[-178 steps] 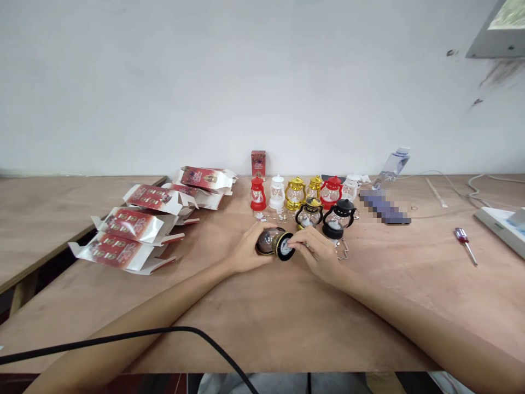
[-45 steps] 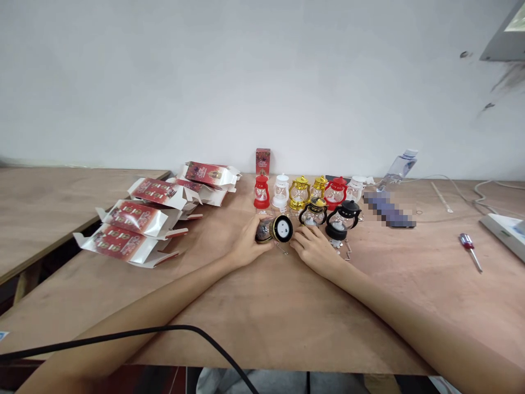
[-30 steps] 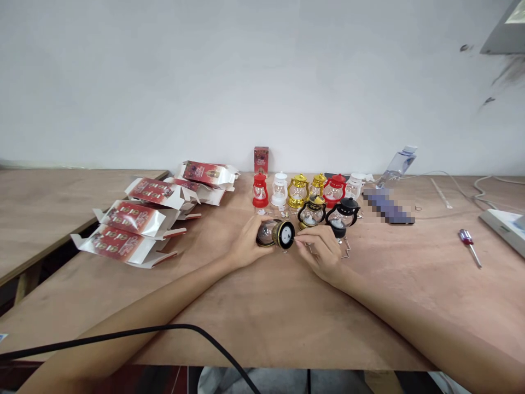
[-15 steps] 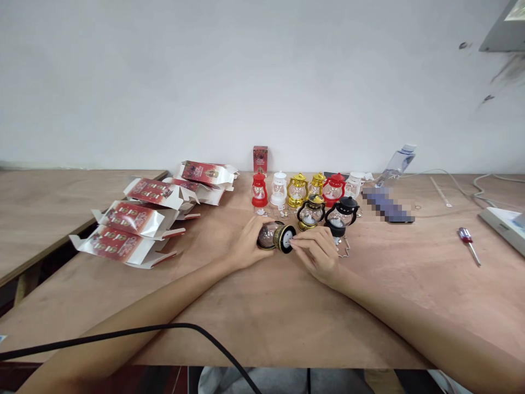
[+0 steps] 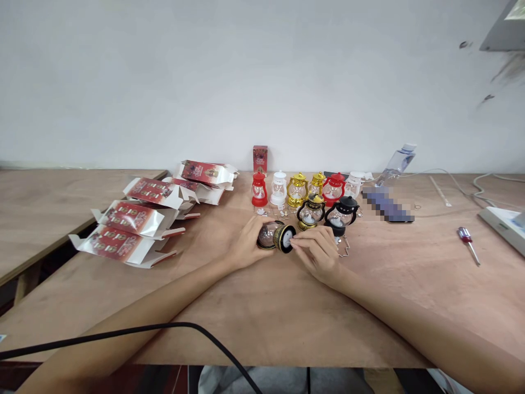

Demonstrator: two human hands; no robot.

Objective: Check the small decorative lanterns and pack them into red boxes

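Note:
A black and gold lantern (image 5: 268,234) lies on its side in my left hand (image 5: 247,244), whose fingers wrap round its top end. Its base with a white disc (image 5: 287,238) faces right. The fingertips of my right hand (image 5: 318,253) are pinched together at that disc; whatever they hold is too small to make out. Just beyond my right hand stand a black-gold lantern (image 5: 310,212) and a black lantern (image 5: 342,215). Behind these is a row with a red lantern (image 5: 259,190), a white lantern (image 5: 279,189), a gold lantern (image 5: 297,190) and several more.
Opened red and white boxes (image 5: 135,219) lie at the left. A small red box (image 5: 260,158) stands by the wall. To the right are a tilted bottle (image 5: 396,165), a blurred dark object (image 5: 388,205), a screwdriver (image 5: 468,246) and a white device (image 5: 504,227). A black cable (image 5: 164,326) crosses in front.

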